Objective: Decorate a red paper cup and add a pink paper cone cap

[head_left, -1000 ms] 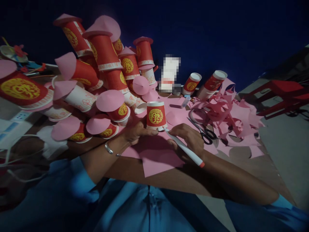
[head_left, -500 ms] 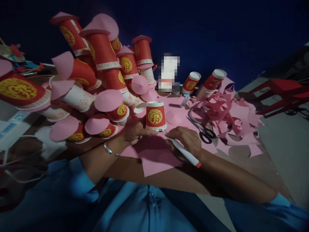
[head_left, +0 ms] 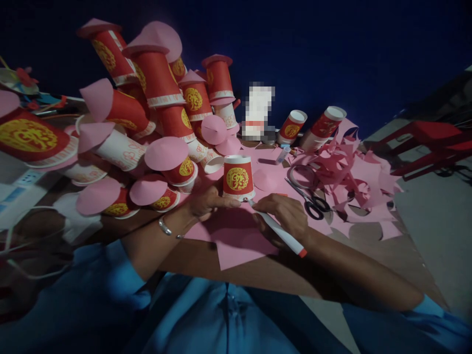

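Observation:
A red paper cup (head_left: 238, 178) with a round gold emblem stands upside down on pink paper, its wide white rim at the bottom. My left hand (head_left: 209, 202) is closed at the cup's lower left, the thumb along the rim and the other fingers partly hidden. In my right hand (head_left: 282, 215) is a white marker (head_left: 282, 233) with a red end, held like a pen. Its tip touches the cup's white rim, where a small dark mark shows. Just right of the cup lies a pink paper cone (head_left: 266, 180).
Many red and white cups with pink cone hats (head_left: 166, 153) crowd the left. Black-handled scissors (head_left: 313, 206) and a heap of pink paper scraps (head_left: 363, 172) lie to the right. Two more red cups (head_left: 292, 127) stand behind. A red stool (head_left: 435, 140) is beyond the table.
Almost nothing differs. The view has shifted very slightly; both hands, the cup and the marker keep their places, with the marker tip still at the rim.

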A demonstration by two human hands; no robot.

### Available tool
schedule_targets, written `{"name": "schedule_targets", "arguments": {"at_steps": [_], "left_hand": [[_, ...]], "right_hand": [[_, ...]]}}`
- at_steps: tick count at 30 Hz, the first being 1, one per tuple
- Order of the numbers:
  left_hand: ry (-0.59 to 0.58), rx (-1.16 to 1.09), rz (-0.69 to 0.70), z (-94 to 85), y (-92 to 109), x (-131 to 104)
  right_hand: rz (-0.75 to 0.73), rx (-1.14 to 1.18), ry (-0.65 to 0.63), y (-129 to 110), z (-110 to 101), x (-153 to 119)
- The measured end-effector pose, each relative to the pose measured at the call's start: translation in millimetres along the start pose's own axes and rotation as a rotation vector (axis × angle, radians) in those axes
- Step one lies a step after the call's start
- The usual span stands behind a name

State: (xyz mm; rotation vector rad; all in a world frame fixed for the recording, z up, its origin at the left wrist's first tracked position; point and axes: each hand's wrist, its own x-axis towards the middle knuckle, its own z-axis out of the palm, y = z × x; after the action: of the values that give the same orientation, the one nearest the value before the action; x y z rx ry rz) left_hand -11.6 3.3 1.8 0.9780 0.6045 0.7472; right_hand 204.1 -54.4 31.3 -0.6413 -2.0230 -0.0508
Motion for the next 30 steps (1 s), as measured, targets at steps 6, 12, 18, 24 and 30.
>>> {"name": "schedule_targets", "arguments": {"at_steps": [6,12,18,24,30], "left_hand": [[-0.019,0.000,0.011,0.7,0.6,0.5],[-0.020,-0.015,-0.001,-0.6,0.3,-0.1],[-0.029,-0.007,0.012,-0.4,0.6,0.0],[-0.031,0.002,0.012,-4.7,-3.0,0.7],[-0.037,-0.009,-0.028,-1.5,0.5,0.4]], "right_hand": [[0.002,-0.003,-0.006,-0.7,-0.2,0.4],[0.001,-0.008,-0.012,-1.1,-0.7,0.9],[-0.004,-0.006,-0.008,-1.3,-1.3,2.1],[-0.016,-0.026,-0.008,-0.3,0.0,1.3],[-0.041,-0.012,0.009,1.5,1.7,0.7]]}}
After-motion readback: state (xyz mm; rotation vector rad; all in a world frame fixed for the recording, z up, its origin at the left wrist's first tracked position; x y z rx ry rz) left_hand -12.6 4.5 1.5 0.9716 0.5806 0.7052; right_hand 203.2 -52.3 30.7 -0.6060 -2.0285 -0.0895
